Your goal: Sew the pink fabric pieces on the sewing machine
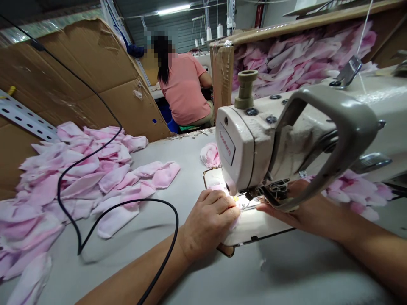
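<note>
From the head-worn view, the person's left hand (213, 222) is closed, fingers curled down over a small piece of pale pink, soft cloth (218, 187), holding it at the lit needle area of a cream-white sewing machine (240, 148). The right hand (307, 216) reaches in from the other side, near the needle, partly hidden by the machine's thick grey loop-shaped guard (356, 123); whether it grips anything cannot be told.

Under both hands lies a pale metal plate (267, 226) set in a smooth grey tabletop (254, 279). Left of the left hand spreads a heap of pink-and-white fabric pieces (104, 169), with a thin black cable (176, 220) looping in front. Just beyond the left hand sits a crumpled pink bundle (210, 155). More pink pieces (356, 190) lie behind the right forearm. Farther ahead of the hands, a person in a coral shirt (187, 89) sits facing away, beside a brown cardboard box (221, 76) filled with pink fabric.
</note>
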The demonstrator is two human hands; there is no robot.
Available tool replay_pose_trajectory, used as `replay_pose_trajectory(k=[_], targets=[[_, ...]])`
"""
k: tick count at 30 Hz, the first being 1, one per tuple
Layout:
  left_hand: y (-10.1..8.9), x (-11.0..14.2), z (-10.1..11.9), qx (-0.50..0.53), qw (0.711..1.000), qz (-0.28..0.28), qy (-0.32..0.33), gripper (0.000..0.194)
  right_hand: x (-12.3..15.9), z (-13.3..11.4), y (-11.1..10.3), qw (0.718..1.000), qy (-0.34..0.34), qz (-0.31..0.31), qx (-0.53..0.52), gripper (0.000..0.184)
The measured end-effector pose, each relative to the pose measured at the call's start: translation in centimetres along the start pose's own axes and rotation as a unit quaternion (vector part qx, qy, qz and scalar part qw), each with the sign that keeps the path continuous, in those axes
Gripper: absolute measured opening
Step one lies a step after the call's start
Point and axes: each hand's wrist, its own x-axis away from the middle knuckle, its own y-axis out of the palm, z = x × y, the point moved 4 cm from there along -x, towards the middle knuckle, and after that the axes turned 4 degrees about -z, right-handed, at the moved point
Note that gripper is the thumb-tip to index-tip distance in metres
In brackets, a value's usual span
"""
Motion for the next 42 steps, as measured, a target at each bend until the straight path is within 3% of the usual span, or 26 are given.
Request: replay_pose_trajectory(k=[3, 9, 13, 18, 24, 28, 31, 36, 39, 42], targets=[[-0.1, -0.1, 0.1, 0.002, 1.000, 0.010, -0.011, 0.016, 0.3, 1.1, 0.5, 0.999, 0.039, 0.001, -0.002, 0.038], [-0.4, -0.1, 0.3, -0.002, 1.000, 0.012, -0.012, 0.020, 0.1, 1.2, 1.4, 0.999, 0.040, -0.009, 0.033, 0.038], [-0.5, -0.3, 0.3, -0.006, 1.000, 0.019, -0.015, 0.016, -0.4, 1.3, 1.1, 0.998, 0.043, 0.004, 0.034, 0.030], [-0.7, -0.6, -0.1, 0.004, 1.000, 0.030, 0.003, 0.019, -1.7, 1.0, 0.4, 0.996, 0.073, -0.035, 0.048, 0.020], [-1.0, -0.7, 0.0, 0.008, 0.998, 0.046, 0.034, 0.019, -1.6, 1.2, -3.2, 0.991, 0.089, -0.087, 0.047, 0.023], [-1.0, -0.8, 0.1, 0.001, 0.998, 0.049, 0.045, 0.019, 1.1, 3.7, -6.9, 0.981, 0.159, -0.092, 0.059, 0.025], [-0.8, -0.7, 0.0, -0.004, 0.997, 0.057, 0.054, 0.019, 3.8, 5.3, -8.4, 0.971, 0.197, -0.104, 0.081, 0.016], [-0.3, -0.3, 0.0, -0.011, 0.997, 0.059, 0.050, 0.020, 6.9, 5.4, -6.9, 0.964, 0.204, -0.104, 0.138, 0.012], [-0.1, 0.0, 0.2, -0.005, 0.998, 0.039, 0.039, 0.020, 7.3, 5.0, -5.1, 0.956, 0.212, -0.099, 0.176, 0.021], [0.0, 0.1, 0.4, 0.003, 1.000, 0.015, 0.026, 0.021, 6.8, 4.9, -4.0, 0.952, 0.210, -0.105, 0.197, 0.016]])
